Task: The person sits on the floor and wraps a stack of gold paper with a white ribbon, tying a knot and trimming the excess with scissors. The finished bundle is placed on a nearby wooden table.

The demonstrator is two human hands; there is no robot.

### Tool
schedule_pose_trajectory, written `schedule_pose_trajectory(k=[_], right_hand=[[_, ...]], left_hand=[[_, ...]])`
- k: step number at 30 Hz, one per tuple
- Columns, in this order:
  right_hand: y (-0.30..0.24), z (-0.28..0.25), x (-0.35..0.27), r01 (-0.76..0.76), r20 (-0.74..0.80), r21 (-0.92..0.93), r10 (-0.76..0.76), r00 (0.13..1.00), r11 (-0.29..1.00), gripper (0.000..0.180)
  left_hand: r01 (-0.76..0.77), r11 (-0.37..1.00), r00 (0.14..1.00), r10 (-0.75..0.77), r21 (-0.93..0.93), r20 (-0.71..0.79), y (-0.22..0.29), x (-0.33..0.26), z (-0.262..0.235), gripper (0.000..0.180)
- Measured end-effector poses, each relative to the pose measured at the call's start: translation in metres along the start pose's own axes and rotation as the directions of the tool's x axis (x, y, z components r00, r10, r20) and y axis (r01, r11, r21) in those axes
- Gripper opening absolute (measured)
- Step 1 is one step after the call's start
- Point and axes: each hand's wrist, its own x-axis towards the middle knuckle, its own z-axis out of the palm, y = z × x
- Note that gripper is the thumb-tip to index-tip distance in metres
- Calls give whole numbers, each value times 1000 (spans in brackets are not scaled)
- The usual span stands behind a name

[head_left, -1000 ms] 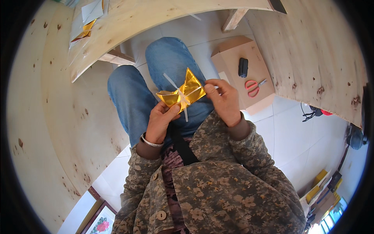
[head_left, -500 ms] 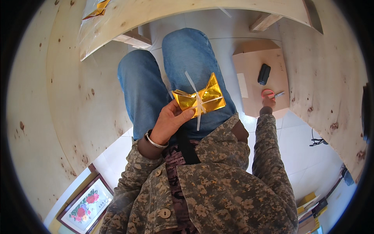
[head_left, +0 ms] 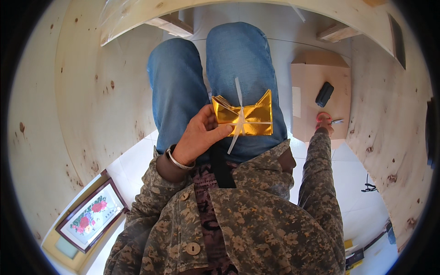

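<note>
Head view: a seated person holds a gold foil packet over the lap while the other arm reaches to a cardboard box.

The left hand [head_left: 198,137] pinches the gold foil packet [head_left: 245,115], tied with white ribbon [head_left: 237,120], fingers [head_left: 219,132] closed on its lower edge above the jeans [head_left: 183,91]. The right hand [head_left: 324,123] touches red-handled scissors [head_left: 326,118] on the cardboard box [head_left: 311,78]; I cannot tell how far its fingers are spread.

It looked like a home craft corner: bare plywood panels [head_left: 68,114] walled a white tiled floor [head_left: 133,160], a framed flower picture [head_left: 89,215] leaned nearby, a cardboard box [head_left: 321,91] beside.
</note>
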Motion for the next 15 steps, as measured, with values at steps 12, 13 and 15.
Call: schedule_pose_trajectory(k=[12, 13, 15], right_hand=[[-10, -75, -56, -303, 365, 472, 129, 922, 828, 37], [-7, -77, -56, -326, 402, 538, 103, 910, 778, 32], [8, -87, -55, -357, 455, 664, 24, 890, 657, 25]], left_hand=[[39, 995, 999, -42, -88, -35, -1, 1, -2, 47], [35, 996, 998, -39, -79, -51, -3, 1, -2, 47], [-50, 995, 997, 45, -90, -56, -8, 1, -1, 47]])
